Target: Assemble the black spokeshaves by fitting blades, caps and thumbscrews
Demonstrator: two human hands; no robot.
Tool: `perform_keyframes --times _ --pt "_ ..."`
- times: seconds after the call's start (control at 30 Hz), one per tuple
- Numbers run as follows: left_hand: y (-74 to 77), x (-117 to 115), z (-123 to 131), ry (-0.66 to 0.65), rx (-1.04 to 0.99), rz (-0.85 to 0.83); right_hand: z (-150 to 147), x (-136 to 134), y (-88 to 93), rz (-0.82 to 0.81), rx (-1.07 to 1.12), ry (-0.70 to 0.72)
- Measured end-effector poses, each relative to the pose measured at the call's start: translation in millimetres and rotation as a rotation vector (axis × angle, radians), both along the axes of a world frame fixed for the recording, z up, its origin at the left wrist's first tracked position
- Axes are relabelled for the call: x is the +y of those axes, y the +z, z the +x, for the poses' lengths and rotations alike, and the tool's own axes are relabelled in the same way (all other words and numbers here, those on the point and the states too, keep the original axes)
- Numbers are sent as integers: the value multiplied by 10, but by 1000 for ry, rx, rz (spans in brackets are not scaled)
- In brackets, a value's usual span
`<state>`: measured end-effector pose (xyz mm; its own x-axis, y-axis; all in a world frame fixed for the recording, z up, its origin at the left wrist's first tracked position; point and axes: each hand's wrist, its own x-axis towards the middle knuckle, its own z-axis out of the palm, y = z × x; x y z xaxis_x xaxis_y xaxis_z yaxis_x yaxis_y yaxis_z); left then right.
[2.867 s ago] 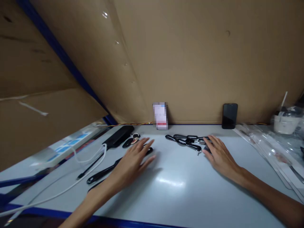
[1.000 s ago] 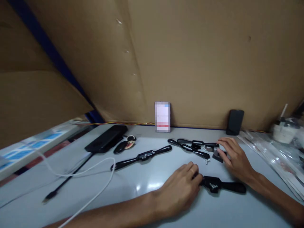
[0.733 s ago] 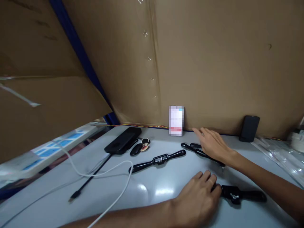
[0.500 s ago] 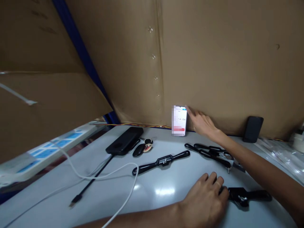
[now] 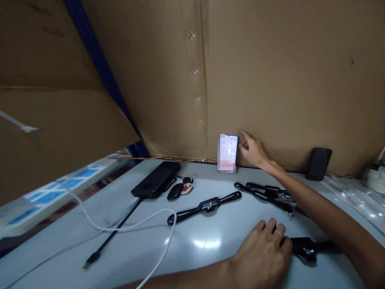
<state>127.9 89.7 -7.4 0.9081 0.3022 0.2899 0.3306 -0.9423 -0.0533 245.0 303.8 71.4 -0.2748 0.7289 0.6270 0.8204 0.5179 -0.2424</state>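
My right hand [image 5: 252, 149] reaches to the back of the white table [image 5: 120, 249] and touches the right edge of a lit phone [image 5: 227, 153] that leans upright against the cardboard wall; its fingers are curled against that edge. My left hand [image 5: 264, 253] lies palm down near the front, fingers resting on one end of a black tap wrench [image 5: 309, 249]. A second black tap wrench [image 5: 204, 206] lies alone mid-table. A pile of black tap wrenches [image 5: 264, 192] lies under my right forearm.
A black power bank [image 5: 156, 184] with a black cable [image 5: 111, 237], a key fob [image 5: 182, 189] and a white cable [image 5: 144, 224] lie at the left. A dark phone [image 5: 319, 163] leans on the cardboard at the right. Plastic bags [image 5: 355, 196] and a white cup [image 5: 374, 178] sit far right.
My right hand left the pile of wrenches and rose to the lit phone at the back wall. My left hand stayed on the near wrench. The camera turned slightly left.
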Motion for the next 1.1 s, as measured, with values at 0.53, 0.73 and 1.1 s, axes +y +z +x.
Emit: perform_keyframes --times 0.53,0.73,1.1 --pt "28 -1 15 -12 34 -26 -148 44 -81 31 15 -12" --pt "50 -10 6 -10 30 -27 -143 36 -74 23 -6 -41" --pt "103 -2 -5 -19 44 -22 -161 -52 -29 0 -65 -74"
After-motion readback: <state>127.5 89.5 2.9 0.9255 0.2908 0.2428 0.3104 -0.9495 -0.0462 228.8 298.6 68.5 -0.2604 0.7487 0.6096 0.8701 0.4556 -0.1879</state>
